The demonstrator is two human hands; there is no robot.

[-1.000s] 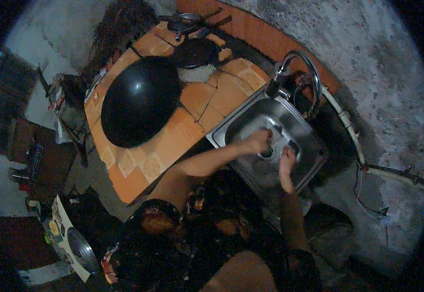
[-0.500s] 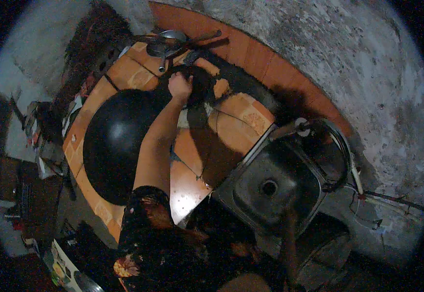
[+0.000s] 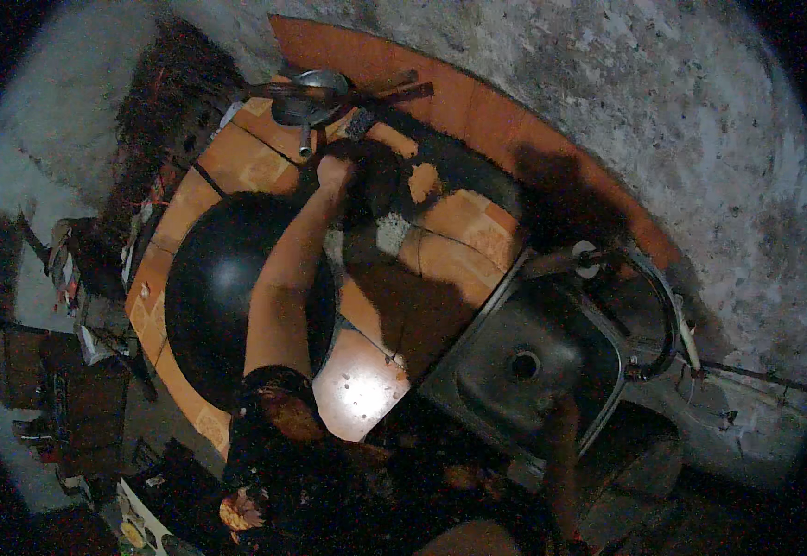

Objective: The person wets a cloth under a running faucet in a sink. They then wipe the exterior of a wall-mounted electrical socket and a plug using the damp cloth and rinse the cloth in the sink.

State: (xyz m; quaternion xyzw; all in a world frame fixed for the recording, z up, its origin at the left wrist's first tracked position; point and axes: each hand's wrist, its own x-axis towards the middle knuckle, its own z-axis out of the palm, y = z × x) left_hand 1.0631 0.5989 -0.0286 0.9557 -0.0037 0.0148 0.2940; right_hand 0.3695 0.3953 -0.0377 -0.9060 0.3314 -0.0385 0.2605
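Note:
My left arm reaches across the counter, and my left hand (image 3: pixel 336 174) is closed at the left edge of a dark, rounded thing (image 3: pixel 375 181). Its kind is lost in the shadow, and what my fingers hold is hidden. A large black wok or basin (image 3: pixel 222 296) rests on the tiles, partly covered by my left forearm. My right hand (image 3: pixel 561 412) is a dim shape over the near right part of the metal sink (image 3: pixel 477 389); its fingers do not show clearly.
A metal pan (image 3: pixel 315 85) with long handles lies at the counter's far end. Past the sink curve a faucet and hose (image 3: pixel 670 315). Orange tiles (image 3: pixel 463 222) cover the counter, which meets a rough grey wall (image 3: pixel 700 139). Clutter (image 3: pixel 79 259) stands at the left.
The whole view has shifted slightly. My left hand has turned a little and now shows as a tighter fist beside the dark thing. My right arm stays over the sink.

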